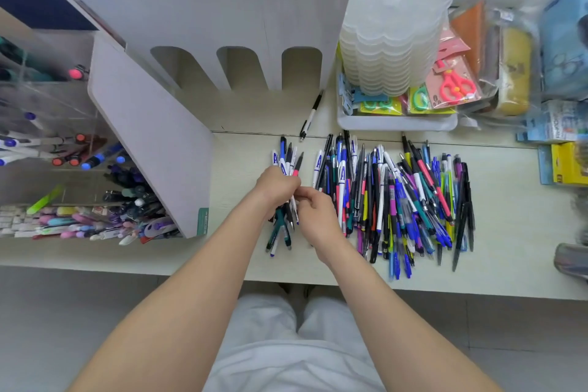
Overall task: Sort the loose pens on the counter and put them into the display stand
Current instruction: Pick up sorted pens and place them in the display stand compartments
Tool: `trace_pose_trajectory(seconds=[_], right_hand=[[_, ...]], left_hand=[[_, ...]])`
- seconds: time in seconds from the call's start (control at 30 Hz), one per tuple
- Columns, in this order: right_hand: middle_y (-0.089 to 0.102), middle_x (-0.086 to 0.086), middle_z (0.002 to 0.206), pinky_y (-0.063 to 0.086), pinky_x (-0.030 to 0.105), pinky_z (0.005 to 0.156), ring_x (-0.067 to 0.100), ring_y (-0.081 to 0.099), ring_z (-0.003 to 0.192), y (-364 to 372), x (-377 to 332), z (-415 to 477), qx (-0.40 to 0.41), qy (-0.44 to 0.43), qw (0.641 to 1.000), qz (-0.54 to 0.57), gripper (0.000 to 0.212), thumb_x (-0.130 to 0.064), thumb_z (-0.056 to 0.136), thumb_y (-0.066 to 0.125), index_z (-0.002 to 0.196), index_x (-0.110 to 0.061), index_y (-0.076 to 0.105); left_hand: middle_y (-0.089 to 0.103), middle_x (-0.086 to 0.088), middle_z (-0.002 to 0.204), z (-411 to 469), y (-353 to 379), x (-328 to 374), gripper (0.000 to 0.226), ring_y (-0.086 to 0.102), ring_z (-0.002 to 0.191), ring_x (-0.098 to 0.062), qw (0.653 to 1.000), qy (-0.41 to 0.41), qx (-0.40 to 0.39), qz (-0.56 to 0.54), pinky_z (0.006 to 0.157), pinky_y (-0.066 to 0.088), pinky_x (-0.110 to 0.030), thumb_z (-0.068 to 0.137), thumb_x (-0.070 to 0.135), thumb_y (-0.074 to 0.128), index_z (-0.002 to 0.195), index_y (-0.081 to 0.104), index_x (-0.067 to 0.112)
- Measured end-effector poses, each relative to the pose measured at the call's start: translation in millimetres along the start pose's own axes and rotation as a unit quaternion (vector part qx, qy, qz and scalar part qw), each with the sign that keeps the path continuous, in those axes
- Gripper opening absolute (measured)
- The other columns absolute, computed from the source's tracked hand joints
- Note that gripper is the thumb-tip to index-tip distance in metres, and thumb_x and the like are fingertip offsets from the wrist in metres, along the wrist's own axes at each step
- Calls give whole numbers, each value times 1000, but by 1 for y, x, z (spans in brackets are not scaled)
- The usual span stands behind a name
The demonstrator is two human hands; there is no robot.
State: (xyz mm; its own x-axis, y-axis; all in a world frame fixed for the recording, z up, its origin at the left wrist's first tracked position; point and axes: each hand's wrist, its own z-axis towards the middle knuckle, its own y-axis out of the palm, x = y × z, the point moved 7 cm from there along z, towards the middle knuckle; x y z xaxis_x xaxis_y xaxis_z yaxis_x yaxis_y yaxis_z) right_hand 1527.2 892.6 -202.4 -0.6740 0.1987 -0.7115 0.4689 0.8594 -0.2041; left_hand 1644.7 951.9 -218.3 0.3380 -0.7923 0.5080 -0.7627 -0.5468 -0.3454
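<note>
Fingers (291,183) of the left hand (276,186) are curled tight round a bunch (288,161) of pens. The pens poke out above the hand toward 12 o'clock and below it toward 6 o'clock. The right hand (318,216) is just beside the left one, at 4 o'clock from it. Its fingers (307,197) are bent and pinch the same bunch in the middle. The two hands touch.

A big pile (397,200) of loose pens lies on the desk (222,251) at 3 o'clock from the hands, just beside the right hand. They are blue, black, pink, yellow and white, and most point the same way. One black and white pen (311,116) lies alone at 12 o'clock, apart from the rest.

At 9 o'clock is the stand (152,124), with a slanted white side. Its clear slots hold many pens and markers. A white rack (222,25) with three round-topped holes is at 12 o'clock, behind the lone pen. At 1 o'clock a stack of clear trays (394,25) sits in a white box (397,126), next to packs of red scissors (455,84).
</note>
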Motion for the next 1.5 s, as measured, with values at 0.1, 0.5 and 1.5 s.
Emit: trace_pose_trajectory(seconds=[0.1, 0.5, 1.5], right_hand=[[70, -7, 135, 47, 36, 117, 8, 61, 130, 4, 5, -5, 8, -11, 1000, 12, 48, -6, 106, 37, 142, -18, 65], [77, -8, 116, 55, 20, 97, 2, 71, 108, -9, -19, -27, 82, -145, 985, 35, 32, -2, 102, 60, 126, -19, 73], [65, 9, 94, 53, 42, 74, 23, 58, 77, -34, -95, 23, 6, -133, 988, 78, 39, -18, 100, 63, 134, -36, 58]], left_hand=[[54, -4, 81, -7, 3, -7, 19, 49, 73, -21, 1000, -13, -10, -17, 65, 37, -31, 99, 27, 60, 97, 61, 9], [45, -5, 75, -35, 0, -10, 13, 44, 73, -21, 978, 31, -51, -199, 71, 39, -37, 93, 28, 43, 86, 47, 17], [58, 0, 73, -68, -2, 8, 19, 57, 56, -21, 972, 209, -62, -86, 54, 47, -36, 89, 5, 63, 104, 58, 16]])
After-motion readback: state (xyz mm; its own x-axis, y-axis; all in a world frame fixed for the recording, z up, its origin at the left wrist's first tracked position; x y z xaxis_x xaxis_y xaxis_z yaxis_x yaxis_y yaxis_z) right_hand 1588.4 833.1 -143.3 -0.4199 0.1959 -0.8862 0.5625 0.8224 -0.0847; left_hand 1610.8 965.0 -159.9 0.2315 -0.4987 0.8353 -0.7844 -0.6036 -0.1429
